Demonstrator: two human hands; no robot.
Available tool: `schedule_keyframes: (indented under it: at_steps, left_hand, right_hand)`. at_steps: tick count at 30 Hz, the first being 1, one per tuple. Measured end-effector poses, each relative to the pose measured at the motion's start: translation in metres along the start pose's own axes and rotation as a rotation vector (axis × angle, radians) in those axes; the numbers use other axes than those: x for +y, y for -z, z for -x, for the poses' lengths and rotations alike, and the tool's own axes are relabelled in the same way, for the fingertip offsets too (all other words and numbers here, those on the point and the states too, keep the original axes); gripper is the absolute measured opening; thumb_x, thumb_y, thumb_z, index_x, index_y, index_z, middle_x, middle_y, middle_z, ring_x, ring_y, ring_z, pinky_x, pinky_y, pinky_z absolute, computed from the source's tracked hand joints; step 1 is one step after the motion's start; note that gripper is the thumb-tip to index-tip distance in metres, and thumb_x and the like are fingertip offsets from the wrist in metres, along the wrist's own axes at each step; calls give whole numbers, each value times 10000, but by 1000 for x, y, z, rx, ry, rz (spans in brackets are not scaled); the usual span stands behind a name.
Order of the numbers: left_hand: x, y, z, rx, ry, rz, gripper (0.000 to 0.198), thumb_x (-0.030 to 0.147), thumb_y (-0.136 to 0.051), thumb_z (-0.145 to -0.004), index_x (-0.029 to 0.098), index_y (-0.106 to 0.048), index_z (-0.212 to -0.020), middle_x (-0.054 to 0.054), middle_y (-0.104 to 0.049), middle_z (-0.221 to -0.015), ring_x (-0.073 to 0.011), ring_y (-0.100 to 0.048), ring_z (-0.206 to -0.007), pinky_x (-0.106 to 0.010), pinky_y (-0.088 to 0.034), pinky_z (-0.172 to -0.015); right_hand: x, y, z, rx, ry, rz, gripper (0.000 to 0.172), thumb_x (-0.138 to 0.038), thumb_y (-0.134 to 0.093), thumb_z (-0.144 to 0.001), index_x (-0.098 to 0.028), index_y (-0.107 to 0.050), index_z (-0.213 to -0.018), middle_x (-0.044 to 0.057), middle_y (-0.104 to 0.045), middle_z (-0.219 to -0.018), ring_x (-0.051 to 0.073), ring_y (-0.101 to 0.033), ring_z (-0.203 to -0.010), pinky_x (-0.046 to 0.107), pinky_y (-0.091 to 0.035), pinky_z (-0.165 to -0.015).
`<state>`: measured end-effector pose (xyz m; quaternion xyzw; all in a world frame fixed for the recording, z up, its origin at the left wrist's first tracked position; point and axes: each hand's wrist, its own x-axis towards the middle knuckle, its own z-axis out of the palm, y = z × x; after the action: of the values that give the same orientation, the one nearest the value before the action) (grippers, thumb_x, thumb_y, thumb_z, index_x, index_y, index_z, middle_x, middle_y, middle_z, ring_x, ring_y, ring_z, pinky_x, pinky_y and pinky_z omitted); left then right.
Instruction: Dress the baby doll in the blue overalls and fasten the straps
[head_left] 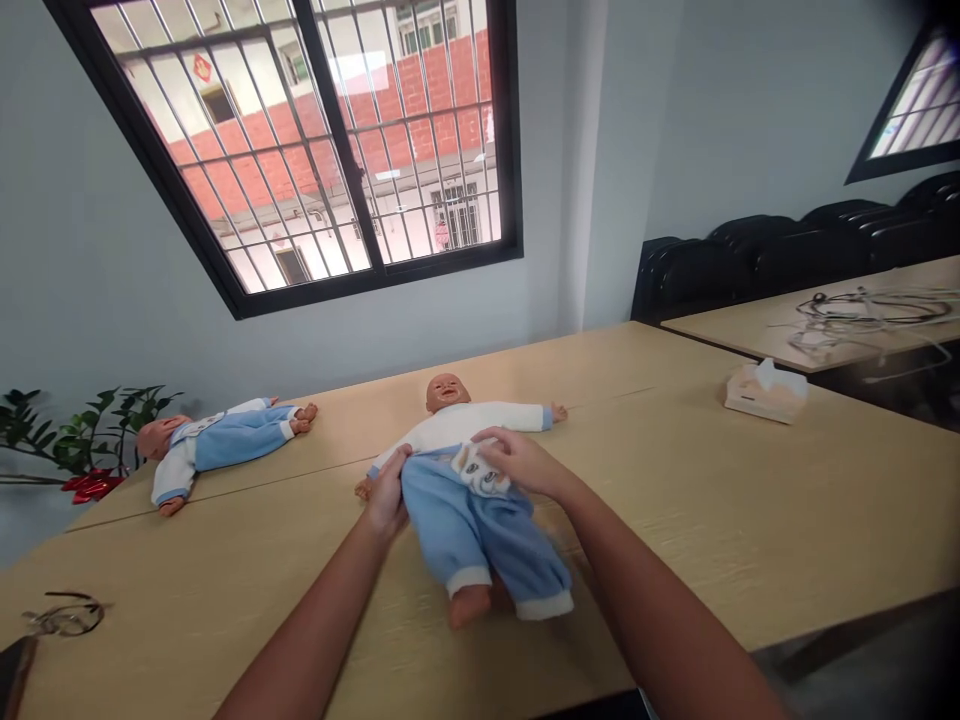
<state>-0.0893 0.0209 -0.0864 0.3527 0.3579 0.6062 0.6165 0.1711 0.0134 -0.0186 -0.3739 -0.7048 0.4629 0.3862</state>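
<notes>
A baby doll (448, 392) lies on its back on the table, head away from me and arms stretched out. It wears a white top (442, 428) with blue cuffs and blue overalls (442, 520) with white leg hems. A white animal-face bib (480, 470) lies folded down at the front of the waist. My left hand (390, 492) is closed on the side of the waistband, thumb on top. My right hand (523, 460) pinches the upper edge of the overalls beside the bib; its fingertips are partly hidden. One bare foot shows below the near leg hem.
A second doll (244, 440) in similar clothes lies at the back left, near a potted plant (82, 430). Glasses (71, 615) rest at the front left. On the right are a tissue box (765, 395), coiled cables (862, 315) on another table (720, 318), and black chairs (787, 255).
</notes>
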Motion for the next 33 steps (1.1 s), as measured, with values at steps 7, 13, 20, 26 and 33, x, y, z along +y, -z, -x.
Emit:
schedule_keyframes:
  at_steps: [7, 13, 20, 26, 33]
  left_hand:
    - [4, 24, 14, -254, 248, -134, 450, 211, -895, -705, 135, -721, -1113, -127, -760, -1068, -234, -730, -932, -292, -554, -803]
    - [8, 21, 4, -127, 14, 6, 410, 398, -858, -766, 190, -648, -1050, -35, -733, -923, -172, -694, -830, -286, -543, -800]
    - [3, 25, 1, -58, -92, -95, 518, 429, -851, -765, 226, -589, -1162, 39, -664, -857, -61, -562, -616, -183, -462, -630]
    - [4, 15, 13, -188, -97, -463, 423, 361, -938, -638, 153, -748, -953, -58, -741, -930, -224, -651, -875, -290, -500, -811]
    - [19, -3, 25, -201, -282, -622, 560, 644, -673, -861, 172, -673, -1162, -73, -689, -1113, -241, -595, -1066, -320, -459, -976]
  right_hand:
    - [4, 12, -2, 106, 59, -215, 441, -477, -685, -875, -210, -659, -1225, -32, -582, -714, 127, -508, -603, 255, -441, -578]
    - [12, -3, -10, 181, 176, -364, 541, -434, -726, -852, -262, -571, -1341, 38, -660, -1068, 183, -620, -932, 315, -523, -857]
    - [18, 3, -11, 126, -47, -237, 613, -508, -698, -864, -212, -560, -1383, 18, -675, -851, 174, -618, -734, 288, -501, -639]
    - [-1, 14, 4, -292, -130, -88, 537, -437, -809, -799, -216, -678, -1270, 26, -742, -865, 166, -639, -745, 274, -495, -660]
    - [1, -6, 1, -194, 56, -451, 414, -458, -723, -891, -187, -645, -1193, -1, -683, -734, 190, -695, -823, 281, -495, -702]
